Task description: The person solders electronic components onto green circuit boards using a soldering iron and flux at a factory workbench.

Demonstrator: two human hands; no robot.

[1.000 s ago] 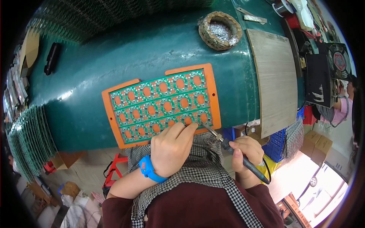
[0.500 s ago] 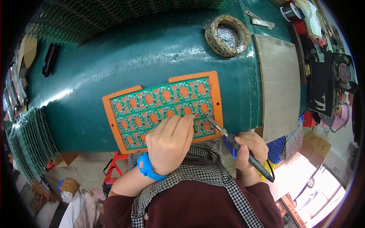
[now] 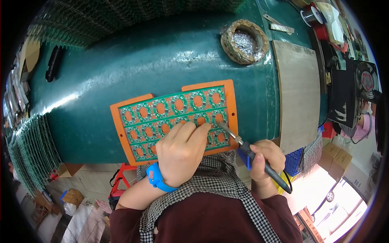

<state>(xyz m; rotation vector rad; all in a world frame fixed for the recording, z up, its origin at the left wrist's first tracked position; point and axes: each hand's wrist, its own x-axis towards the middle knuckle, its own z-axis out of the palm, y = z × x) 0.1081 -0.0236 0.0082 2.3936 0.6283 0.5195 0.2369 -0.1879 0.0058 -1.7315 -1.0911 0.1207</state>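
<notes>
A green circuit board panel (image 3: 179, 104) with rows of round units lies in an orange frame tray (image 3: 232, 97) at the table's near edge. My right hand (image 3: 268, 158) grips a soldering iron (image 3: 259, 157) by its dark handle. The iron's metal tip points left and down onto the right part of the panel, in the middle row. Over the panel's lower middle, my left hand (image 3: 181, 152) rests with curled fingers, thumb and forefinger pinched close to the tip. Whatever they pinch is hidden. A blue wrist strap (image 3: 159, 179) circles my left wrist.
Beyond the tray stands a round, crusted bowl (image 3: 244, 42) with shiny bits inside. A grey board (image 3: 299, 95) lies to the right. Stacked green panels (image 3: 34, 150) stand at the left, more at the back. A solder wire spool (image 3: 311, 16) and a fan (image 3: 366, 77) are far right.
The whole view has shifted slightly, with the tray and bowl a little lower in it. Both hands and the iron keep nearly the same place over the panel.
</notes>
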